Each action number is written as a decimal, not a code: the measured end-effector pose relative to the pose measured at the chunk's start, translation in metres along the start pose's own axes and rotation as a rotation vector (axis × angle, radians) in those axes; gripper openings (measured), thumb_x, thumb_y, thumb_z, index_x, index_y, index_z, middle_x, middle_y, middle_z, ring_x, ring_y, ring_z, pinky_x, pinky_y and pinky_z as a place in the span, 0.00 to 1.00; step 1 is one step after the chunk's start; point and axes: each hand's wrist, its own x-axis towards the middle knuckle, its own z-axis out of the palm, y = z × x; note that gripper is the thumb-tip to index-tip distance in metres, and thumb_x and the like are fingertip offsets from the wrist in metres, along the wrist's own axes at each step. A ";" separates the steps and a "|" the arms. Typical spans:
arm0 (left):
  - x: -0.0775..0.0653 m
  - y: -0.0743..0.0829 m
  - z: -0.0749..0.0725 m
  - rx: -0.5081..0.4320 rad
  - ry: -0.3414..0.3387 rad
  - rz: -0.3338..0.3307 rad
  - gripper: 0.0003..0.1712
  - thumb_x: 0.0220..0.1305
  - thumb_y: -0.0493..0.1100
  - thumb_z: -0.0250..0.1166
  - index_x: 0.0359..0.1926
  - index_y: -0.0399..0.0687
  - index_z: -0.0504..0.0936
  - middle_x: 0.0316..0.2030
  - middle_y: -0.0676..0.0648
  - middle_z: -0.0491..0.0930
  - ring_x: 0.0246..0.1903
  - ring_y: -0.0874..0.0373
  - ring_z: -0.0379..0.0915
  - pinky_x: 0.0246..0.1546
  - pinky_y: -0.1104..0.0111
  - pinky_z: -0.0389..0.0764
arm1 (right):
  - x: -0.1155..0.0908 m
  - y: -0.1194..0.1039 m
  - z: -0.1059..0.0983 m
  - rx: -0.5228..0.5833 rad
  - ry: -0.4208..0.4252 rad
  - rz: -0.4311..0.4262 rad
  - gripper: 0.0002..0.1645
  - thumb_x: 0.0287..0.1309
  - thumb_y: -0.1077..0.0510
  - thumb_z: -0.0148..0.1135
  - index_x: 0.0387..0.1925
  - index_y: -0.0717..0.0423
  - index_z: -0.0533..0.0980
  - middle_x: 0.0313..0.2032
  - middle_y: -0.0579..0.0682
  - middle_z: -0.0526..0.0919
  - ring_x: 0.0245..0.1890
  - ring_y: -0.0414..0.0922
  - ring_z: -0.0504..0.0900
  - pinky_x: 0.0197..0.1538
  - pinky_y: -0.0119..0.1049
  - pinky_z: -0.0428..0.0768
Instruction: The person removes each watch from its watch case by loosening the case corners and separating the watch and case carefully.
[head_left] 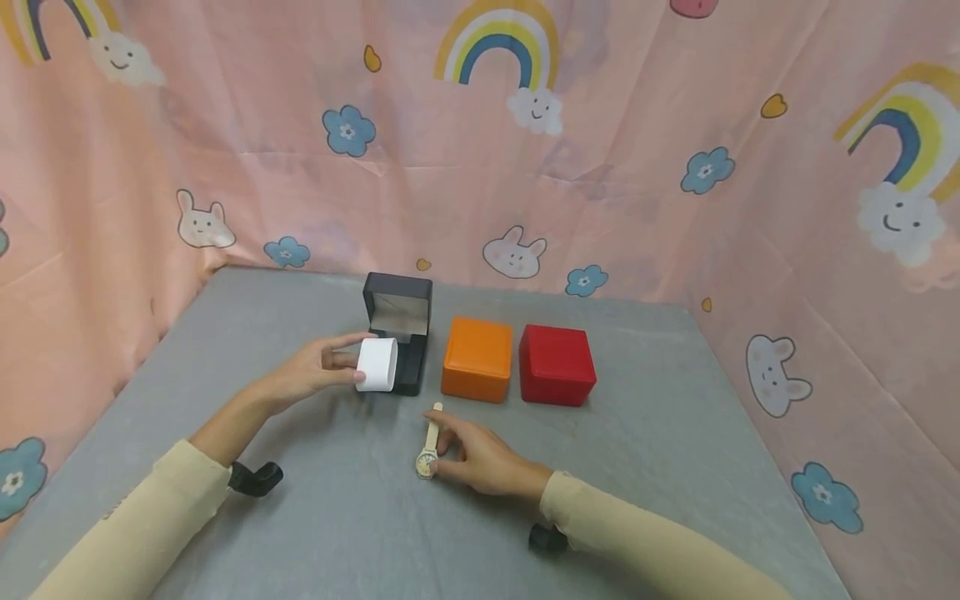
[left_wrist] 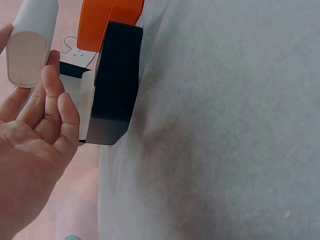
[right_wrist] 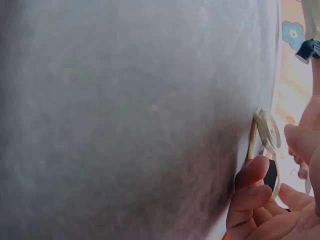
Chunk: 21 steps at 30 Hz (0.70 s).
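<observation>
My left hand [head_left: 311, 373] holds a white watch cushion [head_left: 377, 365], an oval block, between thumb and fingers. In the left wrist view the flat oval end of the cushion [left_wrist: 27, 60] faces the camera. Just behind it is a black watch box [head_left: 408, 367] with its lid raised and a pale lining inside. Nearer the front, my right hand [head_left: 480, 454] holds a cream-strapped wristwatch [head_left: 426, 463] with a round dial, low over the table. Its fingers curl at the strap, and the thumb is by the dial [right_wrist: 270, 129] in the right wrist view.
An orange box [head_left: 477, 358] and a red box [head_left: 557, 365], both with lids down, stand to the right of the black box. Grey cloth [head_left: 337, 517] covers the table. A pink printed curtain [head_left: 420, 200] encloses the back and sides.
</observation>
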 end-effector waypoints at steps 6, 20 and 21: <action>0.003 -0.003 0.003 0.014 0.008 -0.004 0.42 0.70 0.41 0.64 0.78 0.40 0.56 0.66 0.26 0.72 0.57 0.55 0.80 0.55 0.65 0.80 | -0.002 0.001 -0.008 0.080 -0.007 0.001 0.36 0.64 0.57 0.68 0.71 0.52 0.67 0.45 0.49 0.83 0.22 0.37 0.74 0.27 0.29 0.78; 0.008 0.003 0.002 -0.002 0.025 0.018 0.41 0.69 0.39 0.64 0.78 0.40 0.56 0.65 0.25 0.72 0.54 0.65 0.80 0.51 0.74 0.79 | 0.000 -0.001 -0.031 0.123 0.038 -0.035 0.24 0.66 0.59 0.65 0.63 0.56 0.76 0.45 0.54 0.85 0.26 0.43 0.80 0.31 0.31 0.81; 0.008 0.004 0.002 0.000 0.026 0.018 0.41 0.69 0.39 0.64 0.78 0.40 0.56 0.65 0.25 0.72 0.54 0.63 0.80 0.51 0.73 0.79 | 0.000 -0.002 -0.033 0.110 0.047 -0.040 0.24 0.66 0.58 0.65 0.62 0.56 0.77 0.45 0.53 0.85 0.27 0.43 0.80 0.31 0.31 0.81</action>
